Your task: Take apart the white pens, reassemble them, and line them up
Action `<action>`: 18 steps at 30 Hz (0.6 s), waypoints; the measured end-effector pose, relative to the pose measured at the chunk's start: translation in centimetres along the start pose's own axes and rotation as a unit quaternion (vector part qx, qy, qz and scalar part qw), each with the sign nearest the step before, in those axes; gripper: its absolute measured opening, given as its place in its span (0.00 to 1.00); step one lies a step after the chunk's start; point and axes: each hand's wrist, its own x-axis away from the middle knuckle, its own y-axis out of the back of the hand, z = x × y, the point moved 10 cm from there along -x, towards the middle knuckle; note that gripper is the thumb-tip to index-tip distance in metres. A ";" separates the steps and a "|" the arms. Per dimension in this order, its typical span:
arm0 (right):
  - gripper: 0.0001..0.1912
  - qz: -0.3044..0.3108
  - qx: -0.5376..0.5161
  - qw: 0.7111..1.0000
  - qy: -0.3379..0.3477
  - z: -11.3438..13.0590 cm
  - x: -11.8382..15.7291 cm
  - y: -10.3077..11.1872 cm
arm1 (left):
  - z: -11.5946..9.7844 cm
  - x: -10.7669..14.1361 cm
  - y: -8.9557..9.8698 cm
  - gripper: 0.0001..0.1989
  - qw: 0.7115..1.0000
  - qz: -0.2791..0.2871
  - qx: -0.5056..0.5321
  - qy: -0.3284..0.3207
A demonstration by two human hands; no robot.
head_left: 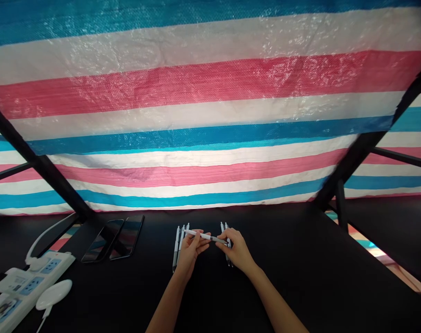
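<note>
Between my hands a white pen [207, 236] with a grey grip lies nearly level above the black table. My left hand [191, 249] pinches its white barrel. At the grey end, my right hand [238, 252] has thumb and fingertips closed on the pen near its tip. Several white pens with grey grips [176, 243] lie side by side just left of my left hand, partly hidden by it. Under and beside my right fingers lie more white pens [227, 226], their middles covered by the hand.
Two dark phones [103, 241] lie at the left. A white power strip [33, 282] with plugs and a round white charger [54, 294] stand nearer on that side. Black frame bars [63, 185] slope at both sides. A striped plastic sheet [203, 138] hangs behind the black table [213, 300].
</note>
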 end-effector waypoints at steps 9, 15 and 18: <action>0.09 -0.033 0.021 0.998 0.041 1.0 0.2 0.6 | 0.2 -0.3 0.5 0.15 1.000 -0.027 0.006 0.004; 0.09 -0.041 0.037 0.997 0.056 1.2 0.4 0.6 | -0.1 -0.2 0.8 0.19 0.998 -0.057 -0.015 -0.012; 0.08 -0.041 0.040 0.996 0.062 1.3 0.5 0.6 | -0.5 -0.2 1.0 0.21 0.996 -0.075 -0.038 -0.028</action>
